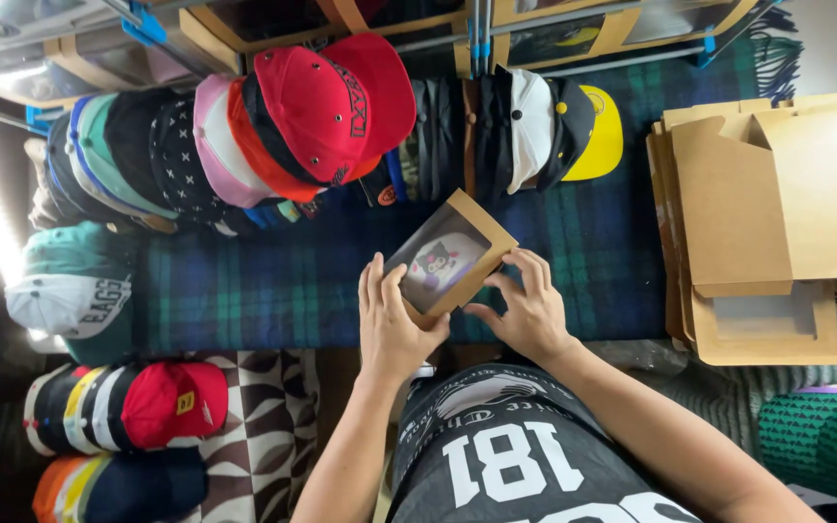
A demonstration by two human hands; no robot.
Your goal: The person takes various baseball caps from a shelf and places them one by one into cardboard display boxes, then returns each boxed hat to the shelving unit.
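Both hands grip a window box (449, 251) over the plaid blanket (273, 291). Left hand (392, 324) clasps its near corner; right hand (529, 308) pinches the side. Caps (326, 107) stacked beyond; flat boxes (758, 223) right.

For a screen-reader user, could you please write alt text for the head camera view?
Both hands, left hand and right hand, hold a brown windowed cardboard box above a dark plaid blanket. Rows of caps line the far edge, and flat cardboard boxes are stacked at the right.
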